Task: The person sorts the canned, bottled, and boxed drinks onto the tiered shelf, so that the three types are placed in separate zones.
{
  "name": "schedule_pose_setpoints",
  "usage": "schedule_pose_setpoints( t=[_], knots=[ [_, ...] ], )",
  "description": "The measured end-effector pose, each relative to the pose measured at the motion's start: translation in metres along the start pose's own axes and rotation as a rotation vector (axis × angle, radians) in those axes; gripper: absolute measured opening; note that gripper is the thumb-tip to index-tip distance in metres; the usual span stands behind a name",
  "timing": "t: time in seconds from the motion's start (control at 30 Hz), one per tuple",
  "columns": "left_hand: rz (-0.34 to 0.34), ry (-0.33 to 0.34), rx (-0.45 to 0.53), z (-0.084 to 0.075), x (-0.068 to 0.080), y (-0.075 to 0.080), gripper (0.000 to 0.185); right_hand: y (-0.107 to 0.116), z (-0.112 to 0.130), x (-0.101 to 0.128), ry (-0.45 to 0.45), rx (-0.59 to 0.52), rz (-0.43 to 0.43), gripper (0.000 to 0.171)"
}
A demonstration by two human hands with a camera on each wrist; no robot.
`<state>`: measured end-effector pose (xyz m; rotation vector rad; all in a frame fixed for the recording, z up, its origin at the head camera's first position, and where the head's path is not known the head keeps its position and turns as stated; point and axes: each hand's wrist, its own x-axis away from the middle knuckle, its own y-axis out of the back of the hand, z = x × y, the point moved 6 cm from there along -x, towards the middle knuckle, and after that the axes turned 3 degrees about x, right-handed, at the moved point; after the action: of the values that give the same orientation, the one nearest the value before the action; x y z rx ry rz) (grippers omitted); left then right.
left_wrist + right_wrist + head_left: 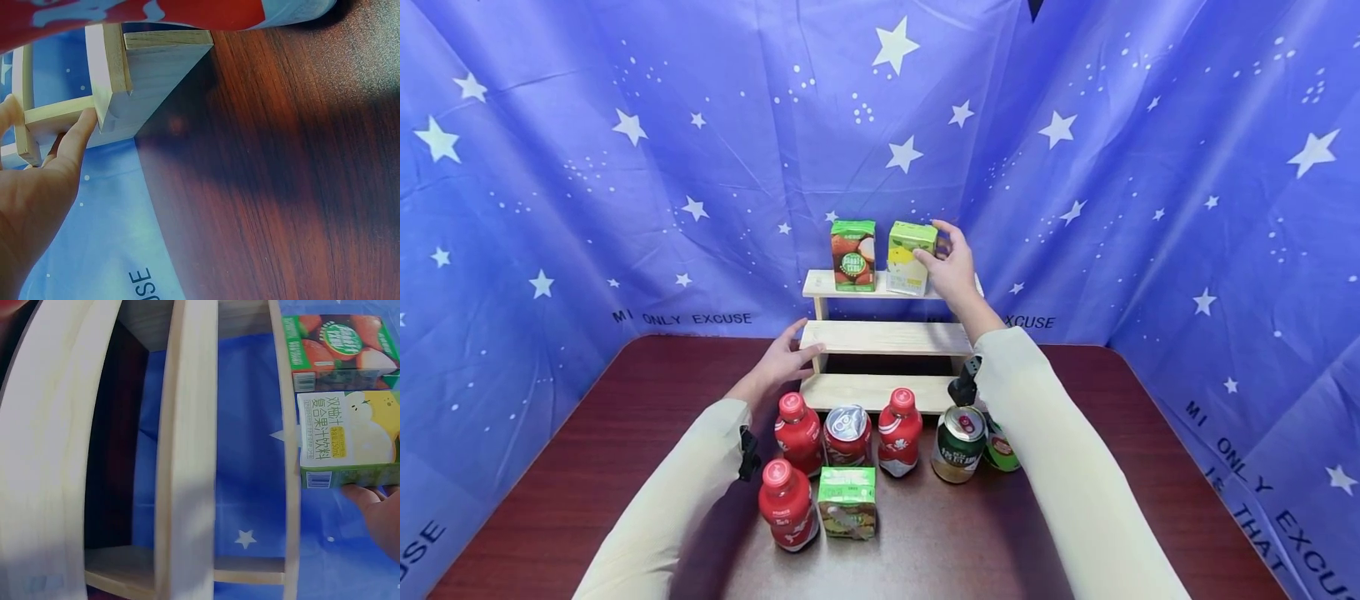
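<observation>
Three cartons, three bottles, three cans around the shelf (886,337); my right hand (953,268) is gripping the yellow carton (910,257), my left hand (782,362) is touching the shelf's side, fingers straight.

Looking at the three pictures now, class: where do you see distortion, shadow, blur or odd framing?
Head view: wide-angle bend, the table edges curve; arms throw soft shadows by the bottles. Left wrist view: a red bottle fills the top edge, blurred; broad shadow across the wood grain. Right wrist view: turned sideways, the near shelf board soft and pale, the yellow carton print sharp.
</observation>
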<state>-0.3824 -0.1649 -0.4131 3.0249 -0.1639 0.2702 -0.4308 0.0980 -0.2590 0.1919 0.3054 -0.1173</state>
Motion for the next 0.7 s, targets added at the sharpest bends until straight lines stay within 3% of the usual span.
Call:
schedule_pose_setpoints(
  t=[0.27,0.7],
  knots=[
    [-0.001,0.008,0.01,-0.002,0.0,0.001,0.074,-0.014,-0.003,-0.004,0.031,-0.033,0.022,0.056],
    [0.002,0.02,0.005,-0.002,0.0,-0.001,0.075,-0.022,-0.007,-0.01,-0.014,-0.042,0.088,0.055]
  ],
)
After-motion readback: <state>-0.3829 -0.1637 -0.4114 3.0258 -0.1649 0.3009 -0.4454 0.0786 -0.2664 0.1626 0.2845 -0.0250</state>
